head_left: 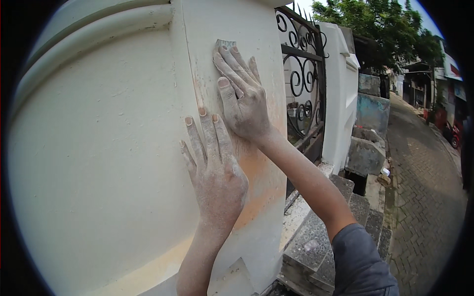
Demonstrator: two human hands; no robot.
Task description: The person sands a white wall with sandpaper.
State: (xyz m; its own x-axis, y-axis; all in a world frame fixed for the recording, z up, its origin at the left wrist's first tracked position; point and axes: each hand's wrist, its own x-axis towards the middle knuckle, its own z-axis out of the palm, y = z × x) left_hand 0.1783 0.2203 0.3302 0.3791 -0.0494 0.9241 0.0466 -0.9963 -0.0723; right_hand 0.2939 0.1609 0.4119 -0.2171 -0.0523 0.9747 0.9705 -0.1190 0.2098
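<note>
My right hand [244, 101], coated in pale dust, presses a small piece of sandpaper [225, 43] flat against the white wall pillar [237, 19]. Only the sandpaper's upper edge shows past the fingertips; the fingers hide the rest. Lower and to the left, my left hand [216, 177] lies against the wall with its fingers stretched upward and somewhat apart, holding nothing. It is just as dusty. Between and below the hands, the paint is worn to an orange patch [254, 185]. A thin vertical crack runs down the pillar's left side, to just above my left fingertips.
A broad cream wall panel [103, 163] with a curved moulding [98, 42] fills the left. Right of the pillar stands a black wrought-iron gate [301, 74]. Speckled stone steps [311, 246] lie below my right forearm. A paved lane [419, 197] runs along the far right.
</note>
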